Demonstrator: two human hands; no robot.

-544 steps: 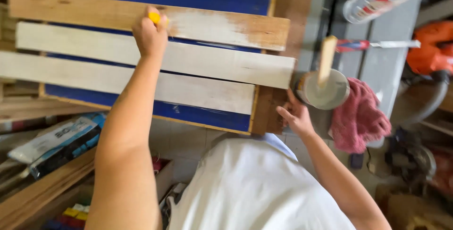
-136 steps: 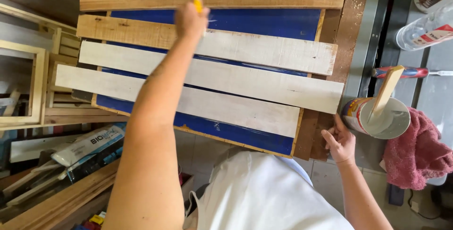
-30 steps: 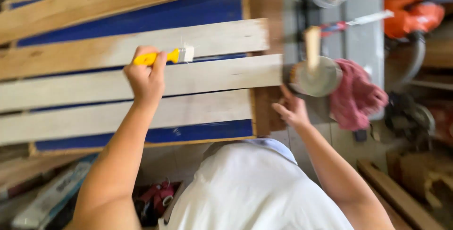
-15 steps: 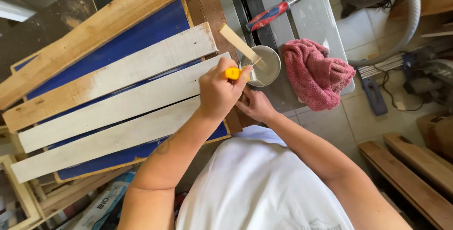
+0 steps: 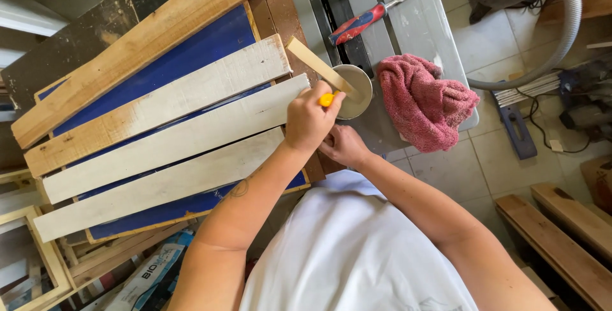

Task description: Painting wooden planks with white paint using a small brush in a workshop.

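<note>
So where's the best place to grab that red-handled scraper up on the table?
Grip the red handle of the scraper, probably coming from the side nearest the paint can. It lies flat and slanted, handle end toward the person, metal blade pointing away, with nothing resting on it.

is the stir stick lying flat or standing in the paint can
Standing in it, tilted: the wooden stick leans up-left out of the open paint can.

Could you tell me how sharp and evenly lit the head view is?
Head view: sharp overall, in soft even daylight; the left hand with its yellow-handled brush at the paint can is crisp; straight planks bow slightly toward the frame edges.
</note>
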